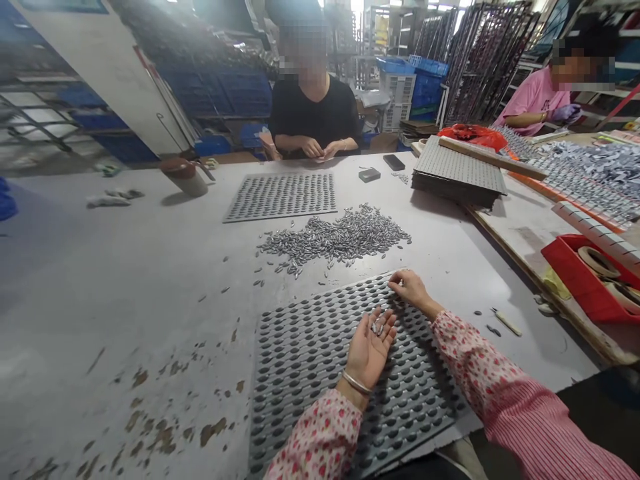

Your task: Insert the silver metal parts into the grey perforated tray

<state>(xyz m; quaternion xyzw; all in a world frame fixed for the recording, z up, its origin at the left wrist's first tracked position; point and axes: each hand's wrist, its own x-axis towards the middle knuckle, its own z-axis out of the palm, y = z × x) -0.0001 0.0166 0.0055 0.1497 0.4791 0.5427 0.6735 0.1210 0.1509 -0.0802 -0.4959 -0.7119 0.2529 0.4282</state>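
Right now, seen from my head camera, my left hand [371,343] is palm up with the fingers loosely curled, and a few small silvery pieces [376,329] lie in it. It is above the middle of the grey board [300,373] with rows of oval spots, which lies just in front of me. My right hand [411,288] is at the board's far edge, toward 1 o'clock, thumb and forefinger drawn together; I cannot tell whether a piece is pinched between them.

At 12 o'clock, just beyond that edge, is the heap of pieces [340,237], with strays scattered around it. Past it, at 11 o'clock, lies a second board [287,197], near a person in black [315,113]. The stack of boards [457,170] is at 1 o'clock, and a pale-handled tool [509,324] lies at 2 o'clock.

As I judge it, tilting my cupped palm could spill pieces across the rows. Such light bits could slip from a poor pinch or sit crooked in an oval. My sleeves [325,423] reach low over the board, so a brushing cuff could shift pieces, and a bump to the board could push its edge into the heap.
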